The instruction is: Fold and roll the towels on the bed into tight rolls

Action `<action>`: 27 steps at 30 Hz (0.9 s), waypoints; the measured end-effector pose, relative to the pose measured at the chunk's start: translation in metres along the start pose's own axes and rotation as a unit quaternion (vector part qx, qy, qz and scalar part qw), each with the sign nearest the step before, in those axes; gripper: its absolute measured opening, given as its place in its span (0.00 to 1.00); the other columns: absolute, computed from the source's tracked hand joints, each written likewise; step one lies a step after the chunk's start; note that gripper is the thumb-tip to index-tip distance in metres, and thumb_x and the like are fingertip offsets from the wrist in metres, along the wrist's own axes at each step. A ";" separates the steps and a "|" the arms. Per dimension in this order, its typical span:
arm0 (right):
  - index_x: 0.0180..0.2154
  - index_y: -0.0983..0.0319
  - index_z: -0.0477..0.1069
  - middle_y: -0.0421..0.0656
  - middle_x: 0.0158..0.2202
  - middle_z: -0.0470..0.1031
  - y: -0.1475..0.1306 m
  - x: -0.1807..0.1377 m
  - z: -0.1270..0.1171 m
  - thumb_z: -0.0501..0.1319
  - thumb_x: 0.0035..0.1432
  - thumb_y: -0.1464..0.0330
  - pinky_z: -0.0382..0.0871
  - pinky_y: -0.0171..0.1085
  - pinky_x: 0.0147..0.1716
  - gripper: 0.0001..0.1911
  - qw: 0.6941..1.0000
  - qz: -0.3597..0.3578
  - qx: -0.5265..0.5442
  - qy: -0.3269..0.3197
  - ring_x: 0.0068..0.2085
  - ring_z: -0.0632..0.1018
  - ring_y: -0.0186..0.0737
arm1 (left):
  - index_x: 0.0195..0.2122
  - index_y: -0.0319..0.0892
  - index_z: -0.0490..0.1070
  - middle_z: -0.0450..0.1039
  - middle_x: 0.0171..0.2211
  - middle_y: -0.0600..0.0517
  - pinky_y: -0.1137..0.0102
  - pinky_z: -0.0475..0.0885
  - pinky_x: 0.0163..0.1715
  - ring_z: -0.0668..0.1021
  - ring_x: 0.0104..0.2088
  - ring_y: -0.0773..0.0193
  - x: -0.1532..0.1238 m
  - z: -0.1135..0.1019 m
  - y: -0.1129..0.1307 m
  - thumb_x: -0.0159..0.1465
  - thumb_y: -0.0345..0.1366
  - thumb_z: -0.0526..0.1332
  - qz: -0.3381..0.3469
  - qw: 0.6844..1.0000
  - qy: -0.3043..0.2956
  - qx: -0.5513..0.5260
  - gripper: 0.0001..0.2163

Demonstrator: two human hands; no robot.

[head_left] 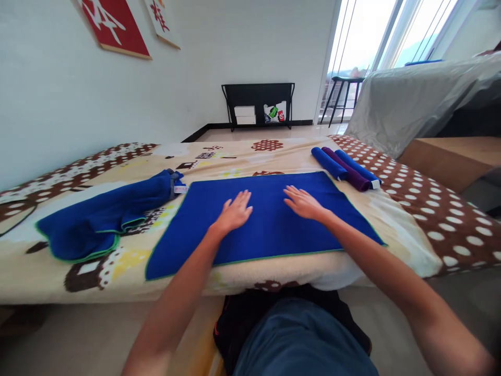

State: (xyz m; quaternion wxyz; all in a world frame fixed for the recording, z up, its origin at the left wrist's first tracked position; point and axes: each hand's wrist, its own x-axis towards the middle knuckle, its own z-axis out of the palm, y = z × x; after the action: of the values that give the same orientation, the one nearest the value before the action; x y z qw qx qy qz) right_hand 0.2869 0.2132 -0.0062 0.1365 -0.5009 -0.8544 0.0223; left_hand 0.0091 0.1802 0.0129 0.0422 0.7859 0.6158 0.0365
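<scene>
A blue towel (270, 230) with a green-stitched edge lies spread flat in front of me. Palm down on its left half is my left hand (235, 210), fingers stretched out. My right hand (302, 201) rests on the towel's right half, also flat with the fingers extended. Neither hand grips anything. To the left, a loose heap of blue towels (105, 211) has a white tag at its far end. Beyond the spread towel's right corner lie a rolled blue towel (329, 163), a rolled purple towel (348, 169) and another rolled blue towel (358, 167) side by side.
Everything lies on a patterned blanket (227, 156) with brown polka-dot borders (450, 219). A black rack (258, 94) stands against the far wall. At the right are a cardboard box (450, 156), a plastic-covered piece of furniture (410, 99) and a stool (342, 96) by the window.
</scene>
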 end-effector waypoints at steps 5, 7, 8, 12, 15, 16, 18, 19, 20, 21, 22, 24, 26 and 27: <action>0.67 0.57 0.60 0.46 0.70 0.56 -0.028 0.036 0.020 0.45 0.73 0.57 0.53 0.47 0.68 0.26 1.000 -0.003 0.020 -0.016 0.70 0.58 0.41 | 0.72 0.49 0.47 0.43 0.73 0.54 0.57 0.47 0.69 0.49 0.73 0.62 0.059 0.022 0.030 0.72 0.47 0.43 0.025 1.000 -0.015 -0.006 0.28; 0.68 0.58 0.57 0.45 0.71 0.55 0.005 0.021 0.014 0.42 0.74 0.54 0.50 0.48 0.69 0.29 0.999 0.031 0.017 -0.018 0.71 0.56 0.40 | 0.72 0.51 0.48 0.43 0.73 0.54 0.55 0.46 0.70 0.49 0.73 0.61 0.050 0.022 -0.003 0.72 0.51 0.41 -0.004 1.000 -0.009 -0.005 0.29; 0.68 0.59 0.56 0.46 0.71 0.54 0.027 0.009 0.008 0.39 0.74 0.54 0.48 0.48 0.69 0.30 0.998 0.060 0.013 -0.018 0.72 0.54 0.41 | 0.72 0.51 0.48 0.43 0.73 0.54 0.54 0.45 0.70 0.49 0.73 0.60 0.041 0.019 -0.027 0.72 0.51 0.41 -0.028 1.000 -0.005 -0.003 0.29; 0.68 0.65 0.57 0.53 0.71 0.52 0.113 -0.047 -0.023 0.39 0.72 0.54 0.49 0.54 0.69 0.33 0.983 0.181 -0.007 -0.021 0.71 0.54 0.49 | 0.72 0.44 0.49 0.43 0.73 0.46 0.46 0.47 0.68 0.50 0.73 0.53 -0.010 -0.003 -0.123 0.71 0.49 0.39 -0.156 0.987 0.020 0.011 0.30; 0.68 0.62 0.58 0.51 0.70 0.55 0.138 -0.063 -0.035 0.40 0.71 0.54 0.49 0.55 0.69 0.32 0.977 0.212 -0.015 -0.021 0.71 0.56 0.48 | 0.71 0.40 0.52 0.46 0.72 0.41 0.39 0.43 0.67 0.52 0.72 0.48 -0.027 -0.012 -0.156 0.71 0.48 0.41 -0.211 0.977 0.032 0.020 0.30; 0.68 0.63 0.58 0.52 0.70 0.54 0.136 -0.060 -0.036 0.40 0.71 0.54 0.46 0.56 0.69 0.32 0.977 0.214 -0.018 -0.017 0.71 0.55 0.49 | 0.70 0.39 0.53 0.47 0.72 0.40 0.36 0.40 0.66 0.51 0.72 0.46 -0.025 -0.012 -0.156 0.71 0.47 0.40 -0.218 0.975 0.036 0.024 0.30; 0.69 0.65 0.56 0.53 0.71 0.51 0.119 -0.040 -0.030 0.40 0.71 0.55 0.39 0.56 0.70 0.33 0.979 0.200 -0.023 -0.002 0.73 0.50 0.49 | 0.70 0.38 0.54 0.46 0.72 0.39 0.34 0.37 0.65 0.49 0.72 0.45 -0.007 -0.008 -0.141 0.71 0.46 0.39 -0.209 0.977 0.039 0.027 0.30; 0.69 0.66 0.55 0.53 0.72 0.48 0.105 -0.025 -0.025 0.40 0.72 0.55 0.36 0.55 0.70 0.33 0.983 0.184 -0.022 0.004 0.73 0.47 0.48 | 0.70 0.38 0.53 0.45 0.72 0.40 0.35 0.37 0.66 0.49 0.73 0.47 0.006 -0.003 -0.126 0.71 0.46 0.38 -0.193 0.980 0.037 0.024 0.30; 0.69 0.66 0.54 0.51 0.73 0.46 0.088 -0.007 -0.019 0.40 0.72 0.55 0.35 0.53 0.70 0.33 0.987 0.161 -0.018 0.006 0.73 0.46 0.46 | 0.71 0.39 0.52 0.44 0.73 0.42 0.38 0.40 0.67 0.49 0.73 0.49 0.023 0.002 -0.108 0.72 0.46 0.38 -0.170 0.985 0.032 0.019 0.30; 0.70 0.64 0.54 0.48 0.73 0.46 0.068 0.011 -0.011 0.41 0.72 0.55 0.36 0.50 0.71 0.32 0.991 0.134 -0.010 0.003 0.73 0.46 0.44 | 0.71 0.40 0.50 0.44 0.73 0.44 0.42 0.43 0.68 0.49 0.73 0.52 0.041 0.008 -0.087 0.72 0.47 0.38 -0.144 0.989 0.024 0.012 0.30; 0.70 0.63 0.54 0.46 0.73 0.47 0.048 0.030 -0.002 0.41 0.72 0.55 0.39 0.47 0.71 0.32 0.994 0.105 0.001 -0.006 0.73 0.48 0.42 | 0.72 0.41 0.49 0.43 0.73 0.46 0.46 0.46 0.69 0.50 0.73 0.54 0.058 0.014 -0.065 0.72 0.47 0.39 -0.115 0.993 0.017 0.004 0.30; 0.70 0.61 0.53 0.44 0.73 0.48 0.009 0.065 0.016 0.41 0.73 0.55 0.43 0.45 0.70 0.31 0.998 0.061 0.022 -0.021 0.73 0.50 0.40 | 0.73 0.44 0.46 0.42 0.74 0.49 0.52 0.48 0.69 0.49 0.73 0.56 0.091 0.027 -0.023 0.72 0.46 0.40 -0.063 0.998 0.010 -0.007 0.29; 0.70 0.60 0.52 0.42 0.72 0.50 -0.015 0.090 0.030 0.41 0.74 0.57 0.46 0.43 0.69 0.29 0.998 0.030 0.038 -0.032 0.72 0.51 0.37 | 0.73 0.45 0.45 0.42 0.74 0.52 0.56 0.48 0.70 0.49 0.73 0.59 0.116 0.036 0.005 0.72 0.46 0.41 -0.027 1.000 0.005 -0.015 0.29; 0.70 0.59 0.52 0.41 0.72 0.50 -0.019 0.098 0.035 0.40 0.74 0.57 0.46 0.42 0.69 0.29 0.998 0.021 0.044 -0.035 0.72 0.52 0.36 | 0.73 0.45 0.45 0.42 0.74 0.53 0.57 0.47 0.70 0.49 0.73 0.60 0.125 0.038 0.010 0.72 0.46 0.41 -0.017 1.000 0.003 -0.017 0.29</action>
State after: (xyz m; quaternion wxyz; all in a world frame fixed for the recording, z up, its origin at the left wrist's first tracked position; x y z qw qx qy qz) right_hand 0.2168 0.2919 -0.0162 0.1275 -0.5109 -0.8464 0.0802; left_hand 0.0531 0.2978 -0.0232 0.0544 0.7745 0.6284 0.0483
